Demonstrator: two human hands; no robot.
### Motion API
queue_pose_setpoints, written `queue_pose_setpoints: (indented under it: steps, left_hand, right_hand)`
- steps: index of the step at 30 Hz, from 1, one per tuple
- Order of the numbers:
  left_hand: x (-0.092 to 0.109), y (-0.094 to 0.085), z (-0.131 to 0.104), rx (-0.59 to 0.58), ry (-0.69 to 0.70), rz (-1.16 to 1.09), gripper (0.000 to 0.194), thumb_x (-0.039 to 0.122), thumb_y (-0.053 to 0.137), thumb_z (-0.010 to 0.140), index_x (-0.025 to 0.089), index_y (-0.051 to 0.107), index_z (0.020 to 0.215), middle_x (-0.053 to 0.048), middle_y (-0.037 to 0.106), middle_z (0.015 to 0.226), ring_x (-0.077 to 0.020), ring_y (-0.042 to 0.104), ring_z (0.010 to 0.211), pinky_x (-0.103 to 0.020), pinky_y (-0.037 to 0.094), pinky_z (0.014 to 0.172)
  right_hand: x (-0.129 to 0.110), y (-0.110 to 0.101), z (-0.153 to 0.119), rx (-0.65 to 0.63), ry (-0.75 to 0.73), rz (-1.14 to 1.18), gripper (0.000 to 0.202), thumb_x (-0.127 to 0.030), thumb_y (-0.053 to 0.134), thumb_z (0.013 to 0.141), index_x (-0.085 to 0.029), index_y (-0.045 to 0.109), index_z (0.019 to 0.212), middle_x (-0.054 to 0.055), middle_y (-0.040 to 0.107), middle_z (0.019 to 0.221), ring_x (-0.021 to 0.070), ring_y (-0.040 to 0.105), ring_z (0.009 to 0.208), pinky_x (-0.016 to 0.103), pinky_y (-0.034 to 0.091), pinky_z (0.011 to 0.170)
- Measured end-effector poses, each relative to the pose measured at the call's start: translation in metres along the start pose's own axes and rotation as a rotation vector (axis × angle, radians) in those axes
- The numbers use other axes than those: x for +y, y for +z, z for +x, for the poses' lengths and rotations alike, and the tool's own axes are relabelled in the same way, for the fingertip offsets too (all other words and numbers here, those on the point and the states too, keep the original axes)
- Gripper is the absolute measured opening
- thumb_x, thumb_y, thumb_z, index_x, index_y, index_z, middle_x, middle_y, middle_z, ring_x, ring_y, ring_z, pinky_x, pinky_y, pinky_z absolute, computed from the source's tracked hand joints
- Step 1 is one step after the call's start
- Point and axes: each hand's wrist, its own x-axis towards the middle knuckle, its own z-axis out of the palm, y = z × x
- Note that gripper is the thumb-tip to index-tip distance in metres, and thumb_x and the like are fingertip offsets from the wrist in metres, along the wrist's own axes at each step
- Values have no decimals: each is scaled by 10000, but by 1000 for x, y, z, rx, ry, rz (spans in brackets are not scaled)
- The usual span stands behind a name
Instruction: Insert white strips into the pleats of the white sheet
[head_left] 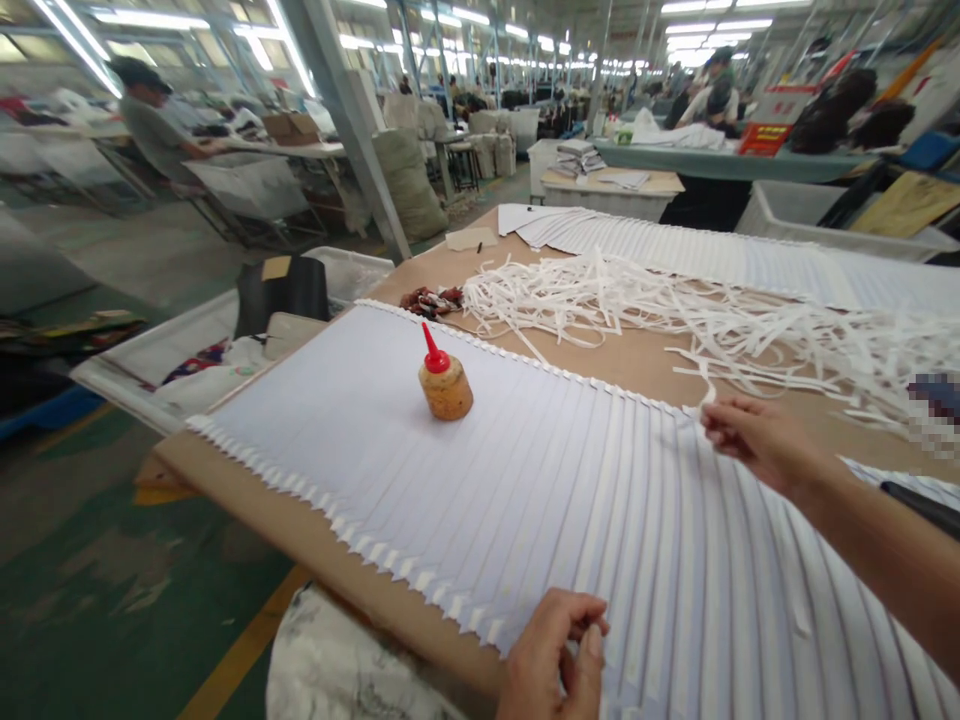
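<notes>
"Toward the far edge of the bench (652, 370), see the white strip (707, 388)?"

"Yes. Look at the right hand (750, 438): with thumb and finger closed on it, right by the far edge of the layered white sheets (480, 490)."

"Lying which way?"

"Away from the fingertips, bending toward the heap of loose strips (600, 290). Can't tell where it ends."

"And the left hand (555, 655)?"

"Over by the bench's near edge, on the sheets, well apart from the strip, with fingers curled and tips close. Can't tell whether on anything."

"Any writing?"

"Can't read any, neither on the red-tipped bottle (448, 390) nor on the red box (763, 138) beyond the bench's far edge."
</notes>
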Motion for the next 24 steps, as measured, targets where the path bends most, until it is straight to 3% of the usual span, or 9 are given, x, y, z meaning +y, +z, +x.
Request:
queue_pose_setpoints:
  steps: [4, 6, 11, 13, 15, 17, 19, 21, 24]
  left_hand:
    - [25, 9, 7, -9, 124, 18, 403, 440, 491, 1105, 178, 702, 1327, -180, 696, 1364, -258, 679, 1205, -325, 554, 886]
    - [35, 10, 6, -88, 121, 70, 445, 397, 524, 1073, 165, 652, 1430, -189, 680, 1427, -288, 650, 1286, -367, 542, 947]
    - [38, -1, -8, -332, -113, 130, 283, 347, 548, 1023, 193, 721, 860, -49, 736, 820, -205, 666, 795, -308, 439, 713]
    - [34, -8, -17, -317, -155, 161, 284, 329, 554, 1015, 197, 683, 799, -33, 704, 768, -194, 641, 767, -303, 404, 701]
    - [30, -14, -27, -304, -152, 198, 241, 304, 559, 1004, 200, 685, 826, -31, 705, 775, -196, 639, 764, -304, 394, 708]
    - [28, -18, -35, -320, -133, 179, 186, 251, 552, 982, 203, 692, 869, -31, 716, 794, -192, 644, 749, -302, 395, 704]
    - [26, -22, -41, -314, -126, 124, 147, 197, 551, 944, 205, 678, 870, -23, 712, 788, -179, 637, 719, -292, 395, 689]
    - [26, -27, -45, -266, -153, 92, 137, 209, 570, 938, 208, 651, 827, -6, 673, 725, -167, 607, 672, -283, 386, 660]
    - [21, -33, -49, -207, -264, 1, 230, 355, 593, 994, 211, 640, 821, 22, 587, 630, -155, 558, 594, -267, 391, 606]
  right_hand:
    - [-21, 56, -108, -108, 454, 644, 435, -557, 886, 812, -192, 649, 831, 54, 681, 795, 92, 500, 563, 235, 380, 475]
    - [-28, 83, -158, -135, 600, 812, 448, -511, 941, 772, -190, 637, 842, 29, 677, 765, 74, 484, 533, 211, 368, 462]
    - [-21, 116, -223, -174, 661, 738, 506, -659, 832, 850, -198, 625, 878, -8, 669, 686, 66, 460, 454, 186, 324, 414]
    - [-21, 114, -230, -337, 539, 478, 554, -728, 668, 948, -201, 618, 783, -3, 623, 585, 96, 470, 420, 213, 331, 395]
    - [-30, 109, -229, -420, 188, 162, 523, -643, 582, 1029, -207, 665, 753, 26, 657, 604, 149, 598, 521, 251, 484, 498]
    - [-45, 106, -223, -402, -261, -101, 300, -435, 589, 1063, -228, 785, 970, 77, 806, 918, 226, 758, 899, 328, 617, 837]
    - [-59, 107, -213, -426, -546, -257, 278, -282, 597, 1048, -268, 774, 1262, 98, 801, 1251, 268, 724, 1208, 425, 558, 1088]
    - [-67, 109, -201, -550, -560, -325, 299, -255, 579, 1055, -266, 753, 1299, 102, 797, 1255, 256, 739, 1171, 414, 565, 1054]
    - [-66, 113, -184, -739, -381, -318, 258, -316, 537, 1084, -235, 779, 1047, 73, 785, 977, 190, 737, 848, 294, 553, 765]
